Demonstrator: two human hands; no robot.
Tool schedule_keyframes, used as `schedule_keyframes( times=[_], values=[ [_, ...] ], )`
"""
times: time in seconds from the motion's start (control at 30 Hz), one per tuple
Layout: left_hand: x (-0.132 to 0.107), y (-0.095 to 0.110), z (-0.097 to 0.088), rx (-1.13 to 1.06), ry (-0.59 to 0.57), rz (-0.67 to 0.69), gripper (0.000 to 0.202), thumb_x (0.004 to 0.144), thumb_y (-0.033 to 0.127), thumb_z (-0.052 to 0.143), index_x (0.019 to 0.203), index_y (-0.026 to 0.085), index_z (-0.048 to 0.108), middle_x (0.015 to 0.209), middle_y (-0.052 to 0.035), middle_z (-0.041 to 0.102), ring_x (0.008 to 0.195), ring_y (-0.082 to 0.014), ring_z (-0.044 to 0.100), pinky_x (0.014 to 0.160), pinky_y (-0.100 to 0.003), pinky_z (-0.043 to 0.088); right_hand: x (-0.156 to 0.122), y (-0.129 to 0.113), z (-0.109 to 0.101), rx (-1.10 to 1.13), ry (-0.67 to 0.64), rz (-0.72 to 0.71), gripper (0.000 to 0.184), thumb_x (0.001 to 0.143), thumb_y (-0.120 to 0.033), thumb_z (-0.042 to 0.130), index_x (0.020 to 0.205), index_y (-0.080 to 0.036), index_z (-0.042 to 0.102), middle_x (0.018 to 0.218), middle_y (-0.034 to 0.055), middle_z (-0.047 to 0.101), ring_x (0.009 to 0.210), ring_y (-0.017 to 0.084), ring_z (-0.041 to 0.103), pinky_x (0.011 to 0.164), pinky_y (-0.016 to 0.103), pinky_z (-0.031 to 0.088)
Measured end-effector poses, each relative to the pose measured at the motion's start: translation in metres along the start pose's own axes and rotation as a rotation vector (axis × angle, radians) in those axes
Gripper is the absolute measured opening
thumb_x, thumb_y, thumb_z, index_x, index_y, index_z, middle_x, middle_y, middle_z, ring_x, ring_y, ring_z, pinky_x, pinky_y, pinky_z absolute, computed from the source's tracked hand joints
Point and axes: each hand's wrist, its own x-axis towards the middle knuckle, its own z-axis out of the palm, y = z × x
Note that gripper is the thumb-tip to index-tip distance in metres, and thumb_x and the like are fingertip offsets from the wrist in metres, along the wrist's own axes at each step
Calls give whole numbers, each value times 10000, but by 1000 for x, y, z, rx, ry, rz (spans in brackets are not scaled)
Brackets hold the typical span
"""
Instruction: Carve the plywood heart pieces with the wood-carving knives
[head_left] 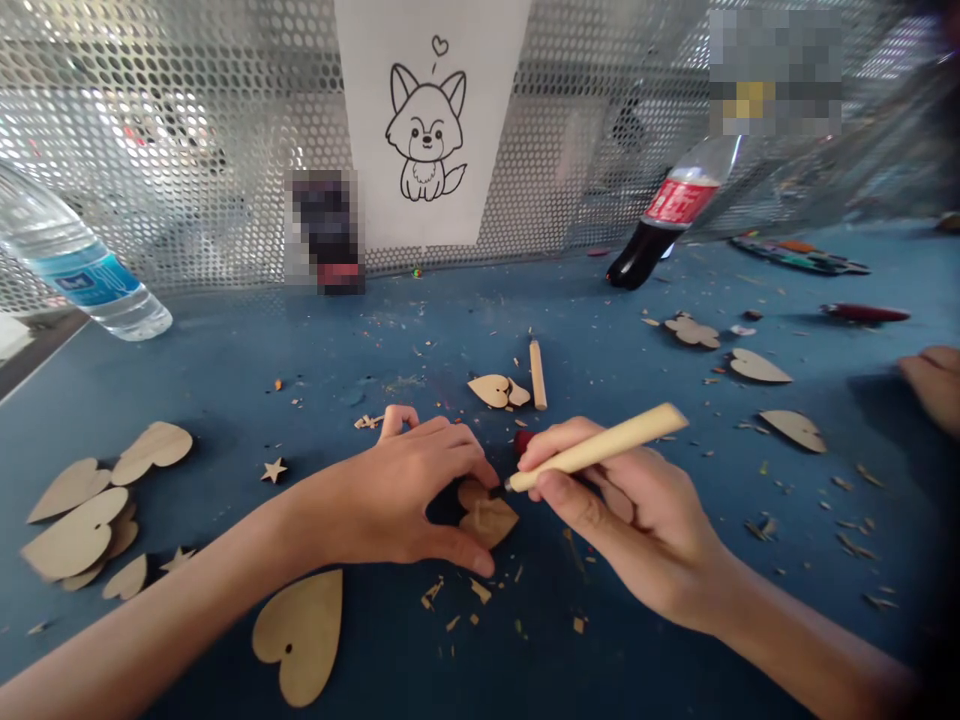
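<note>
The left hand [409, 490] pinches one small wooden piece [487, 515] near the middle of the table's [225, 370] front edge. The right hand [622, 520] clenches one carving tool [600, 447], its tip on the piece. A second tool [538, 374] lies just behind. A water bottle [82, 270] and a cola bottle [660, 225] lean at the back edge.

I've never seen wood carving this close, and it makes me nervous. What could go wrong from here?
1. The tip of the carving tool held in the right hand sits right beside the thumb and fingers of the left hand, which pinch the small wooden piece. A slip might cut them.
2. The piece is small and flat, so hard pressure might split it or make it skid on the blue table.
</note>
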Motion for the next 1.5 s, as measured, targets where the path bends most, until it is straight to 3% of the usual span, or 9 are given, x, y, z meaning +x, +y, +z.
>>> schedule_keyframes(
  times=[0.17, 0.4, 0.6, 0.97, 1.33, 1.4, 1.5],
  values=[
    [2, 1, 5, -43, 1, 9, 447, 803, 520, 784, 1075, 210, 614, 1016, -4, 645, 988, -206, 563, 868, -348, 224, 1, -3, -1, -134, -39, -102, 153, 908, -103, 517, 935, -236, 589, 820, 21, 655, 690, 147, 612, 552, 274, 444],
    [0, 0, 3, -22, -9, 0, 423, 821, 518, 768, 1064, 207, 616, 1039, -9, 644, 976, -204, 562, 861, -350, 220, 1, -4, 2, -167, -58, -88, 85, 885, -150, 580, 897, -233, 597, 743, 0, 642, 602, 130, 575, 573, 284, 477],
    [1, 0, 4, -22, -12, 1, 431, 822, 529, 762, 1057, 201, 612, 1030, -15, 642, 984, -207, 562, 865, -356, 219, 1, -7, 3, -213, -35, -116, 81, 877, -145, 579, 856, -223, 584, 679, -20, 600, 531, 104, 535, 503, 255, 443],
    [0, 0, 4, -26, -16, 4, 421, 829, 522, 757, 1055, 200, 611, 1012, -10, 640, 976, -204, 560, 877, -363, 219, -2, -2, 4, -182, -3, -134, 98, 899, -138, 579, 899, -235, 564, 724, -15, 609, 573, 112, 566, 536, 261, 472],
    [0, 2, 1, -13, -28, -8, 395, 815, 490, 774, 1032, 204, 610, 1005, -11, 640, 934, -201, 556, 874, -376, 251, 4, -10, 3, -159, -108, -106, 108, 895, -125, 571, 871, -231, 571, 769, -4, 626, 612, 124, 575, 582, 281, 479],
    [-3, 11, -6, -61, 17, -16, 334, 828, 400, 754, 1058, 208, 606, 1034, -24, 649, 959, -213, 562, 906, -397, 284, 5, -14, 1, -163, -155, -66, 89, 913, -147, 564, 879, -228, 575, 768, 0, 622, 627, 132, 578, 596, 285, 484],
    [-6, 37, -16, -284, 278, -16, 296, 941, 337, 577, 1214, 226, 558, 1202, -50, 643, 1122, -236, 553, 993, -415, 355, 6, -17, -3, -195, -212, -43, 75, 937, -175, 555, 887, -227, 573, 773, 5, 631, 639, 141, 591, 608, 289, 495]
  ],
)
